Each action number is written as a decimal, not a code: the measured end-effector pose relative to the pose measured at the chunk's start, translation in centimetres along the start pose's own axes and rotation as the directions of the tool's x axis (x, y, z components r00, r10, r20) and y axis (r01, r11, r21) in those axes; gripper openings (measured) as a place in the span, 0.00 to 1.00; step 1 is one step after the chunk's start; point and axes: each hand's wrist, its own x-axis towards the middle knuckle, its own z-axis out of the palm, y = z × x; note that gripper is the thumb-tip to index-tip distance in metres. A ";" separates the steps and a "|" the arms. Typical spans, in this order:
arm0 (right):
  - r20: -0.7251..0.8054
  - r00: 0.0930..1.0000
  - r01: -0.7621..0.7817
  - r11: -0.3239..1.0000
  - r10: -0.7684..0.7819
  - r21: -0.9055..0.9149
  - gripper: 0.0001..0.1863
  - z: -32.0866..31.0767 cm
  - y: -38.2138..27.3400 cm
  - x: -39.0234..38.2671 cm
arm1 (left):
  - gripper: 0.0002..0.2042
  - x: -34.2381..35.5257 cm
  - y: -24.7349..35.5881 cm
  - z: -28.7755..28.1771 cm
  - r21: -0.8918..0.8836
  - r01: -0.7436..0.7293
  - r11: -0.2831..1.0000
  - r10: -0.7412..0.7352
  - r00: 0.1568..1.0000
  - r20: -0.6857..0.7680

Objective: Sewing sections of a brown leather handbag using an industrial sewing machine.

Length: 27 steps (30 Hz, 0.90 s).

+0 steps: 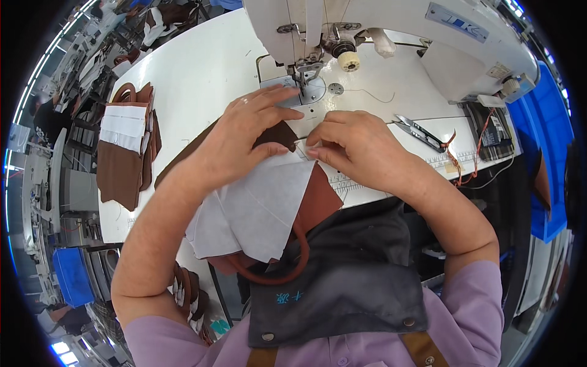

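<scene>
My left hand [247, 134] is spread over a dark brown strip [278, 133], fingertips near the sewing machine's presser foot [302, 78], thumb at the upper edge of a white-backed piece [251, 208]. My right hand [354, 147] is curled, thumb and index together beside that piece's upper corner; what they pinch is unclear. Under the white backing, red-brown material [318, 196] shows, with a looped handle [287, 269] hanging over my dark grey apron [336, 293].
Stacked brown pieces with white panels and handles [119, 159] lie on the left of the white table [183, 61]. Thread snips [419, 131] lie right, by a cable-trailing black box [486, 128]. Blue bins stand far right [544, 183] and lower left [70, 275]; more pieces hang below left [192, 296].
</scene>
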 end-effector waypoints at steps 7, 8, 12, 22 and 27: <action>0.011 0.993 -0.118 0.993 0.117 0.018 0.10 0.4 -0.5 0.3 | 0.22 3.6 1.7 -2.3 0.152 0.315 0.937 -0.349 0.830 0.435; 0.008 0.993 -0.120 0.993 0.120 0.020 0.10 0.6 -0.6 0.2 | 0.22 3.6 2.0 -2.2 0.153 0.312 0.938 -0.348 0.829 0.438; -0.024 0.996 -0.081 0.996 0.082 0.037 0.11 1.1 -0.9 0.1 | 0.13 2.2 1.1 -1.7 0.043 0.290 0.956 -0.277 0.847 0.455; 0.112 0.971 -0.237 0.783 0.212 0.575 0.13 1.0 -3.7 -1.0 | 0.09 -0.4 6.8 -6.0 -0.084 0.193 0.978 -0.154 0.928 0.338; -0.142 0.989 0.071 0.950 -0.028 0.305 0.09 -1.0 -6.9 -1.7 | 0.06 -1.7 9.7 -7.1 -0.155 0.104 0.982 -0.070 0.975 0.209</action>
